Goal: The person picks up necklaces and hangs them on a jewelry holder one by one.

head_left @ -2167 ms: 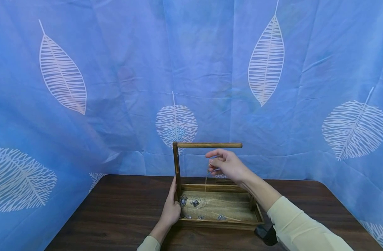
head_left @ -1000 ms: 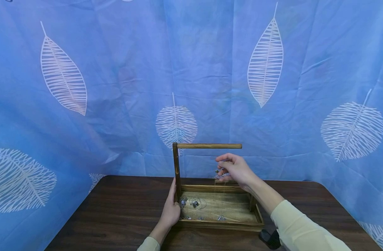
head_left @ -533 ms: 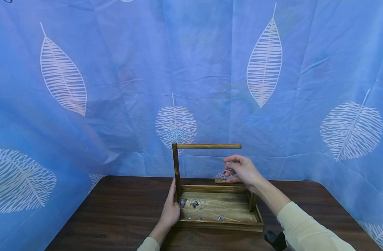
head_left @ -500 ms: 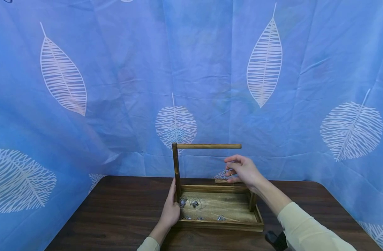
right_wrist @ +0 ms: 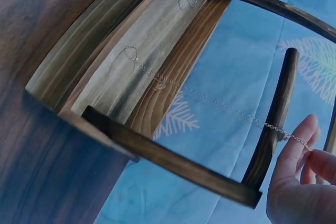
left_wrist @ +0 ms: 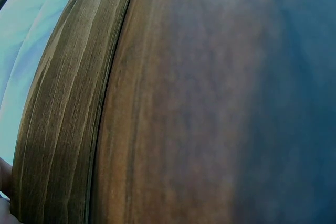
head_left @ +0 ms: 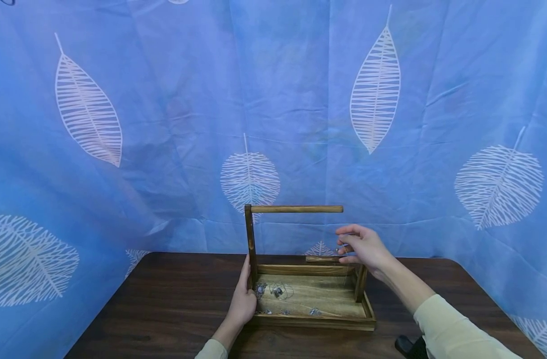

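Necklace: a thin chain (right_wrist: 247, 121) runs from the right hand past the lower bar (head_left: 322, 259) and dangles over the tray's right end; whether it rests on that bar or only crosses it, I can't tell.
Right hand (head_left: 365, 248): beside the short post (head_left: 360, 286), thumb and forefinger nipped together on the chain, the other fingers loosely spread.
Left hand (head_left: 243, 303): at the tray's left end, fingers straight up along the outer side of the tall post (head_left: 250, 244), touching it; how the thumb lies is hard to see.
Tray (head_left: 318, 323): wooden, toward the tabletop's far edge, with an upper bar (head_left: 296, 209) reaching right from the tall post.
Jewellery: one tangle (head_left: 260, 289) against the tray's left end, a looped one (head_left: 278, 290) just right of it, and a small silvery piece (head_left: 315, 311) by the near edge.
Tabletop (head_left: 166, 299): dark brown wood grain.
Backdrop: blue cloth (head_left: 188, 89) with white leaf prints.
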